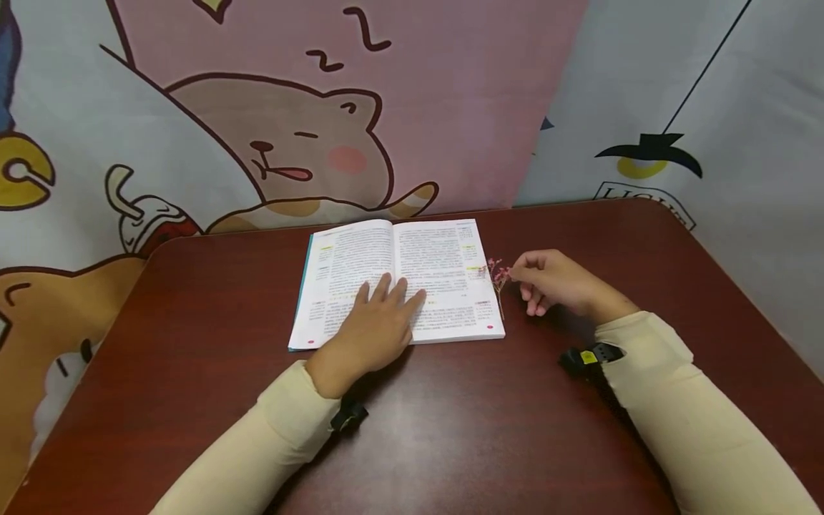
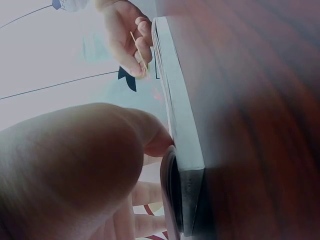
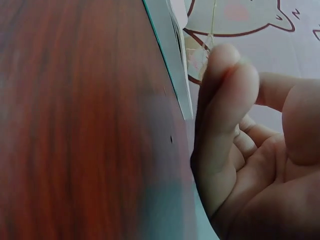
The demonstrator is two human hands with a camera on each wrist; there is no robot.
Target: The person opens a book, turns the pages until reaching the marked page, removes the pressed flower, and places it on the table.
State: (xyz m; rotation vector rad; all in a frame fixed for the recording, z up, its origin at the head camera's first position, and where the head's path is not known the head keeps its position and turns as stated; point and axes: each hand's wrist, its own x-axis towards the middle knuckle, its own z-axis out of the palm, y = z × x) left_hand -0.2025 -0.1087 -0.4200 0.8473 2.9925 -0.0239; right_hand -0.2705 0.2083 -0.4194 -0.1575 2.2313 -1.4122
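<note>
An open book lies flat on the dark red table, towards the back. My left hand rests on its pages near the spine, fingers straight and spread. In the left wrist view that palm fills the foreground beside the book's page edge. My right hand is just past the book's right edge and pinches a small dried sprig of pink flowers, its stem pointing down to the table. The thin stem shows between the right hand's fingers. In the right wrist view, curled fingers sit beside the book.
A cartoon-printed cloth backdrop hangs close behind the table's far edge. The table's rounded right corner lies near a white cloth. Black wrist straps sit on both cream sleeves. Bare tabletop extends in front of the book.
</note>
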